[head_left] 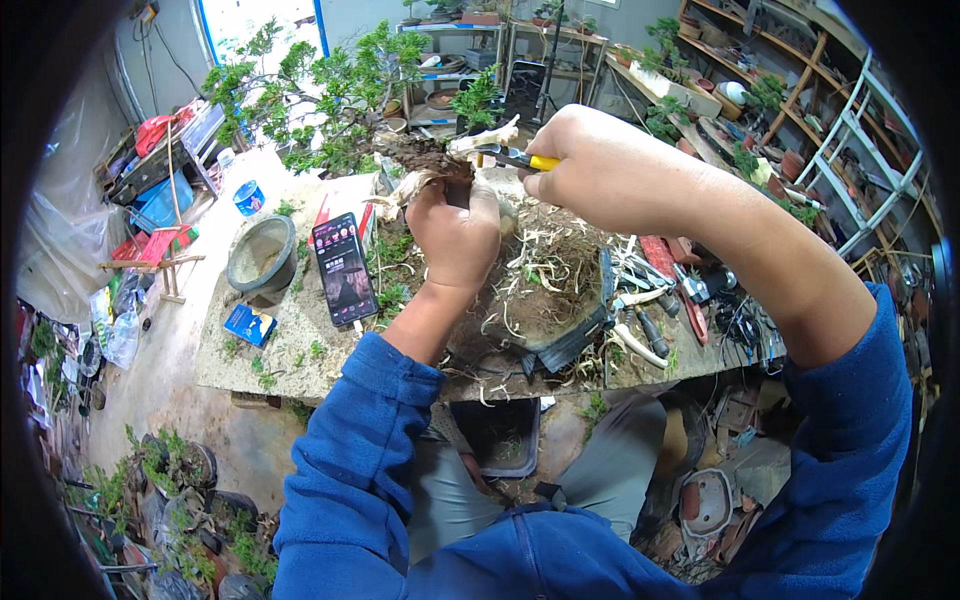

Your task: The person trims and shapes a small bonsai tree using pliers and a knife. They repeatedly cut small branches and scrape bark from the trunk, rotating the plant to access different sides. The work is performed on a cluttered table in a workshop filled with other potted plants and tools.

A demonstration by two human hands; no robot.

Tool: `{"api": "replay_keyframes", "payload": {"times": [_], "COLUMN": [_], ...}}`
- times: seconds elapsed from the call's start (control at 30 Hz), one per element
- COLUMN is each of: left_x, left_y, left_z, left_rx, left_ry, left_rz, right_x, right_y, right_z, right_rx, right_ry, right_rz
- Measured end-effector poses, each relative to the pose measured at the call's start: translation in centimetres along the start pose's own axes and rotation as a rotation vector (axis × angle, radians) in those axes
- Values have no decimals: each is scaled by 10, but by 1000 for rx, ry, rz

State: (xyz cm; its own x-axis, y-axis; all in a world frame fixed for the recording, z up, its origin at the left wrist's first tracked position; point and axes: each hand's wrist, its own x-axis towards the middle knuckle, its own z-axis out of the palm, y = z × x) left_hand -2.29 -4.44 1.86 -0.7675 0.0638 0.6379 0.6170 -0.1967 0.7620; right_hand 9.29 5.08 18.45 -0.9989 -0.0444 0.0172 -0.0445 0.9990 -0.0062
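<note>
A soil-strewn worktable [222, 345] spans the centre. Left of upper centre, the leafy conifer [378, 62] has its bare wood clamped in the left hand [455, 232]; beside it, the right hand [590, 152] wraps yellow-handled pliers [516, 157], jaws at pale wood.

Daylight enters through a blue-framed, overexposed opening [238, 14] at upper left, whitening the nearby desk [222, 352]; shade lies beneath; fisheye distortion bends straight edges toward black corners.
</note>
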Motion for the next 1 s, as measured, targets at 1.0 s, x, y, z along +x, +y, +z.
{"api": "replay_keyframes", "payload": {"times": [1.0], "left_x": [31], "left_y": [-17], "left_z": [-4], "left_rx": [-184], "left_ry": [-315], "left_rz": [-260], "right_x": [29], "right_y": [69], "right_z": [79], "right_rx": [102], "right_ry": [671], "right_rz": [-387]}}
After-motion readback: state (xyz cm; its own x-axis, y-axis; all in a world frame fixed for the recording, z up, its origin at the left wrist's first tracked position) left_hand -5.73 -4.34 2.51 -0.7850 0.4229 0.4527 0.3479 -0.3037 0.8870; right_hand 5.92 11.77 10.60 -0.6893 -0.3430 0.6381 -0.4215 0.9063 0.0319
